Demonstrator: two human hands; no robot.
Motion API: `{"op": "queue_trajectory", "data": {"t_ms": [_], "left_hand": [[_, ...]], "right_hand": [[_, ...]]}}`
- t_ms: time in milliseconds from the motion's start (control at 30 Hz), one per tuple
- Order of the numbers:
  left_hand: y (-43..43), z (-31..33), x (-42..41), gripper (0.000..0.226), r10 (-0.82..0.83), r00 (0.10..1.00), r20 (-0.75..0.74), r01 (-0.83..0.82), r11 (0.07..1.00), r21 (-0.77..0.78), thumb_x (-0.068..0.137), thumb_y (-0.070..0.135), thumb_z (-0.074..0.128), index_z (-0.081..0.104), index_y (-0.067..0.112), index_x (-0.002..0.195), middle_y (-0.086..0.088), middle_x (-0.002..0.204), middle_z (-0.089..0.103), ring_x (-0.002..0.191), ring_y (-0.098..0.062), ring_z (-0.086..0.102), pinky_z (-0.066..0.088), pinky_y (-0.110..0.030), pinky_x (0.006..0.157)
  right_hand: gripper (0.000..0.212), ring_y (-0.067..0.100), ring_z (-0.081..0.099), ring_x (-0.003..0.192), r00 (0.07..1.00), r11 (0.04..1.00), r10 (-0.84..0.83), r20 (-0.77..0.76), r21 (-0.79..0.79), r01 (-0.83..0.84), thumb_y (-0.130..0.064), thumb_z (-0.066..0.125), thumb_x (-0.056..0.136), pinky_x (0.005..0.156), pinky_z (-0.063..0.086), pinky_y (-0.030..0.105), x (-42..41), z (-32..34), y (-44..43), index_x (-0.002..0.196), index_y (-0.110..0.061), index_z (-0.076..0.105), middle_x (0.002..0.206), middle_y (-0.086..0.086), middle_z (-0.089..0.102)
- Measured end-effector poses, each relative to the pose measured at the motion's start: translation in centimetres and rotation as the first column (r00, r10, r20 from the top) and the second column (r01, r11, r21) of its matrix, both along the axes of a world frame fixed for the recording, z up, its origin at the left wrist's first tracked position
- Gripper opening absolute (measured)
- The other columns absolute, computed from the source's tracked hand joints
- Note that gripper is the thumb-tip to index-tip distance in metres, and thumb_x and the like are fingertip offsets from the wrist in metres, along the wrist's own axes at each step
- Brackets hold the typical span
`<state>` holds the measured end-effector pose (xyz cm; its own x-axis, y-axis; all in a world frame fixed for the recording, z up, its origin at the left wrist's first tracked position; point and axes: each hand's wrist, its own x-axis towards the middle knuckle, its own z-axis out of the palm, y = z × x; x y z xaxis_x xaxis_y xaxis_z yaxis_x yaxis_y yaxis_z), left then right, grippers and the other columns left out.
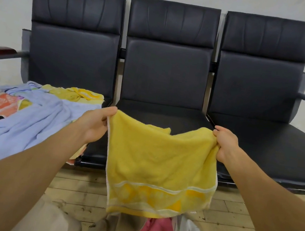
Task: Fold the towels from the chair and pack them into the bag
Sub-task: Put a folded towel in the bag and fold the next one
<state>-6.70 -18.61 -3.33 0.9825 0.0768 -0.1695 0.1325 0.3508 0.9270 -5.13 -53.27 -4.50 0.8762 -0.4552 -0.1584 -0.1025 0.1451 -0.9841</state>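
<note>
Two top corners of the yellow towel (160, 166) pinched — left hand (95, 124) and right hand (224, 144), well apart; it hangs slack right above the beige bag (111, 226). Soft, light terry, sagging mid-edge, so corners look the best grip. Loose towels (28, 116) heaped up-left of bag.

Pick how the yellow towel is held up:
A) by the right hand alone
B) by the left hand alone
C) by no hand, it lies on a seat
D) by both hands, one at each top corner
D: the left hand and the right hand each pinch a top corner of the yellow towel, which hangs between them.
</note>
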Motion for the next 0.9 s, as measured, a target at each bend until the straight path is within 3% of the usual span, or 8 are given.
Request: {"op": "queue_trajectory", "data": {"t_ms": [167,233,367,467,533,667,767,900], "left_hand": [[-0.1,-0.2,-0.6,0.032,0.09,0.991,0.096,-0.118,0.933,0.339,0.09,0.009,0.062,0.062,0.006,0.123,-0.011,0.118,0.06,0.108,-0.024,0.057,0.046,-0.03,0.089],[0.0,-0.5,-0.7,0.028,0.177,0.971,0.16,-0.235,0.826,0.512,0.09,0.011,0.063,0.067,0.007,0.118,-0.01,0.115,0.062,0.107,-0.024,0.055,0.046,-0.03,0.089],[0.5,-0.6,-0.8,0.021,0.209,0.933,0.293,-0.36,0.547,0.756,0.093,0.017,0.06,0.07,0.005,0.107,-0.014,0.106,0.065,0.103,-0.029,0.058,0.046,-0.033,0.086],[0.9,-0.8,-0.7,0.017,0.202,0.92,0.335,-0.391,0.512,0.765,0.098,0.021,0.052,0.062,0.008,0.102,-0.014,0.102,0.062,0.094,-0.028,0.057,0.046,-0.035,0.076],[0.5,-0.9,-0.8,0.023,0.204,0.917,0.343,-0.398,0.528,0.75,0.101,0.024,0.044,0.057,0.007,0.11,-0.012,0.103,0.057,0.094,-0.025,0.054,0.044,-0.035,0.077],[-0.4,-0.2,-1.3,0.022,0.144,0.925,0.351,-0.341,0.721,0.603,0.099,0.026,0.049,0.06,0.011,0.111,-0.01,0.107,0.061,0.101,-0.026,0.06,0.052,-0.033,0.075],[-0.4,1.0,-1.8,0.017,0.193,0.916,0.351,-0.357,0.793,0.494,0.096,0.028,0.055,0.064,0.02,0.108,-0.002,0.107,0.061,0.105,-0.022,0.058,0.052,-0.033,0.081],[-0.1,3.6,-2.8,0.022,0.26,0.919,0.297,-0.35,0.884,0.309,0.093,0.022,0.06,0.068,0.015,0.113,-0.004,0.108,0.064,0.105,-0.022,0.059,0.05,-0.038,0.094]], "right_hand": [[0.052,0.02,0.06,0.087,0.984,0.98,0.174,0.043,-0.106,-0.169,0.009,0.032,0.097,0.072,0.055,0.034,-1.1,0.8,0.4,0.111,-0.024,0.071,0.121,0.012,0.057],[0.04,0.022,0.06,0.092,0.977,0.974,0.206,0.052,-0.109,-0.199,0.004,0.039,0.097,0.074,0.053,0.033,-1.7,1.3,0.8,0.11,-0.017,0.071,0.115,0.01,0.059],[0.028,0.016,0.059,0.08,0.975,0.971,0.212,0.06,-0.129,-0.203,-0.002,0.047,0.096,0.061,0.046,0.025,-2.0,1.6,1.1,0.112,-0.006,0.069,0.093,0.004,0.062],[0.023,0.017,0.06,0.081,0.982,0.978,0.168,0.085,-0.136,-0.156,-0.005,0.056,0.092,0.061,0.046,0.026,-2.0,1.7,1.5,0.108,-0.009,0.071,0.097,0.005,0.064],[0.022,0.018,0.062,0.082,0.984,0.987,0.137,0.11,-0.093,-0.128,-0.01,0.064,0.088,0.064,0.049,0.028,-2.1,1.9,1.6,0.108,-0.009,0.07,0.096,0.006,0.066],[0.024,0.019,0.062,0.098,0.955,0.975,0.201,0.218,-0.142,-0.173,-0.006,0.053,0.095,0.079,0.052,0.03,-2.7,2.7,1.7,0.111,-0.015,0.069,0.106,0.004,0.066],[0.028,0.02,0.061,0.104,0.948,0.982,0.171,0.268,-0.124,-0.142,-0.006,0.047,0.098,0.091,0.052,0.038,-3.3,4.1,2.0,0.105,-0.02,0.07,0.113,0.005,0.064],[0.029,0.022,0.063,0.105,0.935,0.997,0.073,0.348,0.01,-0.081,-0.004,0.049,0.095,0.094,0.052,0.042,-4.4,7.1,2.6,0.098,-0.021,0.073,0.112,0.005,0.066]]}}
